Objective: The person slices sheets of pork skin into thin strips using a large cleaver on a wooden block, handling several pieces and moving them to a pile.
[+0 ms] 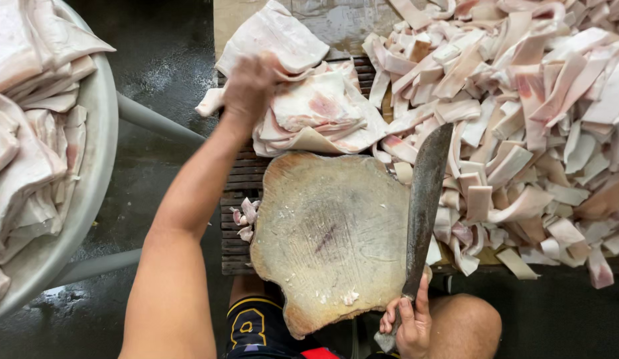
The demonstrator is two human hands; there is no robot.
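Left hand: I see my left hand (248, 85) stretched to the far side, fingers closed on the edge of a pork slab (273, 36) at the top of the slab stack (323, 113).
Right hand: my right hand (410, 326) is near, at the bottom edge, clamped on the handle of the cleaver (426, 199).
Cleaver: the blade lies tilted along the right rim of the block (329, 233), tip pointing far and just touching the cut pieces; it is not cutting.
Block: a worn, scored wooden block sits on the slatted worktop (238, 176), its face bare apart from small white scraps.
Slab stack: just beyond the block, touching its far rim; the gripped slab is partly lifted off the rest.
Strips: a big heap of cut strips (522, 119) fills the right side, spilling against the block and under the blade.
Scraps: a few small bits (246, 219) lie at the block's left edge.
Basin: a metal basin (100, 133) on the left, well apart from the block, holds more uncut slabs.
Step in hand: I judge this as fetching the next slab, with the cleaver parked.
Next move calls for: drawing the slab near onto the bare block, laying it flat, and keeping my left fingers off the cutting line before the blade comes over.
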